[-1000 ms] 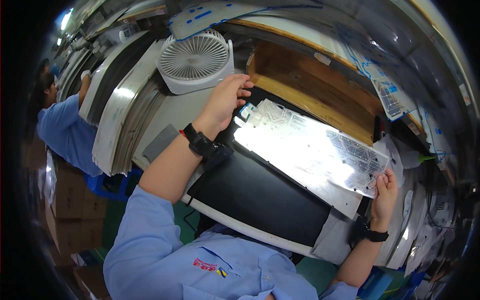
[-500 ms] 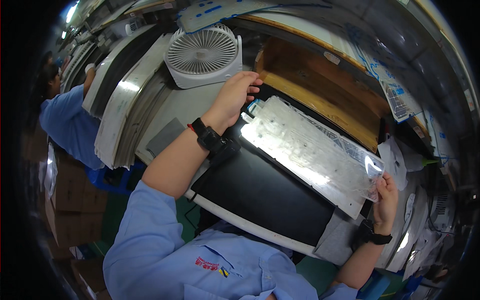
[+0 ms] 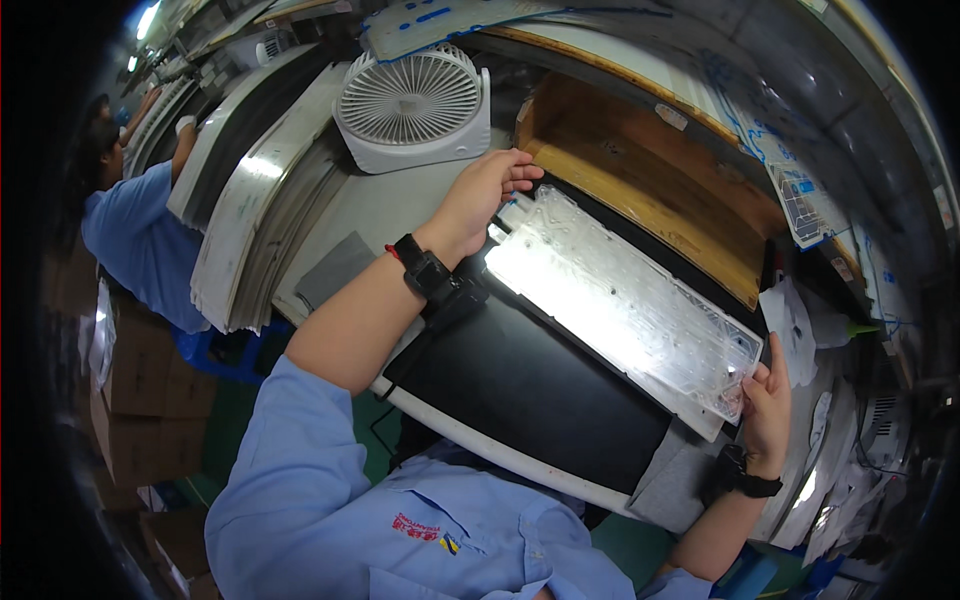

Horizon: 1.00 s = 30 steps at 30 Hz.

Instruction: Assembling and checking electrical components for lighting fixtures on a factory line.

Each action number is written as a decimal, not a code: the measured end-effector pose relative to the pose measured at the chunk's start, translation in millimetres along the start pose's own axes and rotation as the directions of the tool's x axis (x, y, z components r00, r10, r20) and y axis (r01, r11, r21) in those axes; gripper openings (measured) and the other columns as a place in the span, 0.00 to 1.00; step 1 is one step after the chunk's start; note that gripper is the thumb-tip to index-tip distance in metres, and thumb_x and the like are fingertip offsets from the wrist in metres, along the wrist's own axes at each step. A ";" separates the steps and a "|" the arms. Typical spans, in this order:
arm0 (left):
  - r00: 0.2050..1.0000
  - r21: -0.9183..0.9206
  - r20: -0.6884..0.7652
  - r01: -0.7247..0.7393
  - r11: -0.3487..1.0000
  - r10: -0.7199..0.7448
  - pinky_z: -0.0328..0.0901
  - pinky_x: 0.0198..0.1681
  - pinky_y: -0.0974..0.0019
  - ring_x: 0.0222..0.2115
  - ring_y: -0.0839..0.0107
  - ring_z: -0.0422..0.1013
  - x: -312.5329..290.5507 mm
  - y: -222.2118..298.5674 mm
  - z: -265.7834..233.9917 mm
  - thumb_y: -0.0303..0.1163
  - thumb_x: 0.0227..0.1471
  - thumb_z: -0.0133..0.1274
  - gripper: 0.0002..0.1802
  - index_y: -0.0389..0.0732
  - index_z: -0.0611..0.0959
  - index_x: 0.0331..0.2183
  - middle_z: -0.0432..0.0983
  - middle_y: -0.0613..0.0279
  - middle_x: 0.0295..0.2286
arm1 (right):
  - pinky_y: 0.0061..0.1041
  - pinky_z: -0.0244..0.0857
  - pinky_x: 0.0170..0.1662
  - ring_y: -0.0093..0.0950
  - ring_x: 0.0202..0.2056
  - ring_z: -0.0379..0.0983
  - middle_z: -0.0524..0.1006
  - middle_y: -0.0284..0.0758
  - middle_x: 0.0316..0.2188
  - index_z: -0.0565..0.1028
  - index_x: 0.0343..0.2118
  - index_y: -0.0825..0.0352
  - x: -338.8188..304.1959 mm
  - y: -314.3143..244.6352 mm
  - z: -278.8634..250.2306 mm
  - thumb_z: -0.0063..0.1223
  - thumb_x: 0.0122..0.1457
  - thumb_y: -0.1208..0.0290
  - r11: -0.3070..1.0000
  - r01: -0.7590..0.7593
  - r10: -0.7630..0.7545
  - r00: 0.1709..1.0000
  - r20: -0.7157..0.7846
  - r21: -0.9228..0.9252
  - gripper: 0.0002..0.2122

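Observation:
A long silver metal plate point(image 3: 590, 270) lies slanted on a black mat point(image 3: 530, 390), with a clear, patterned plastic sheet point(image 3: 735, 372) over it, most visible at the right end. My right hand point(image 3: 766, 405) grips that end of the sheet, thumb on top near the corner and index finger stretched along the end edge. Beyond the plate's upper left corner, my left hand point(image 3: 490, 195) hovers with fingers loosely bent and apart, nothing seen in them. Its thumb is mostly hidden. Next to it, small white and blue tabs stick out from the plate's end.
Behind the plate stands an open wooden box point(image 3: 650, 200). A white fan point(image 3: 410, 105) is at the back left, beside stacked curved sheets point(image 3: 265, 210). Grey cloth point(image 3: 680, 480) lies at the mat's right front corner. A co-worker in blue point(image 3: 140, 235) sits far left.
The plastic sheet's right end has come down flatter over the plate. My right hand has shifted slightly left, its index finger now straightened. My left hand has moved slightly right.

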<state>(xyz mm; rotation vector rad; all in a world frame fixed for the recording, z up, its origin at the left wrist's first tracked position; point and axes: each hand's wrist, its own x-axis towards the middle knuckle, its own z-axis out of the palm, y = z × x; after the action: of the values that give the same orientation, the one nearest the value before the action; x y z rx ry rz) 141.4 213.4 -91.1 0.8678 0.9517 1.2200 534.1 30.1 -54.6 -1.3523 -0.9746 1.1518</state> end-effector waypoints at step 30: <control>0.997 0.039 0.025 -0.068 0.997 0.067 0.66 0.37 0.73 0.32 0.77 0.70 4.6 -7.5 1.0 0.36 0.59 0.43 0.15 0.36 0.74 0.42 0.75 0.61 0.36 | 0.11 0.56 0.23 0.13 0.21 0.63 0.67 0.24 0.22 0.67 0.46 0.68 6.0 7.3 -24.8 0.51 0.57 0.78 0.940 0.044 -0.056 0.998 -0.028 -0.338 0.14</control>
<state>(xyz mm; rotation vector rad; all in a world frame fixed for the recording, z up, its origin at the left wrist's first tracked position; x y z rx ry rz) 145.5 216.9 -98.2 0.9504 0.9368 1.2491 559.3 30.1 -63.2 -1.6033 -1.2126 0.9451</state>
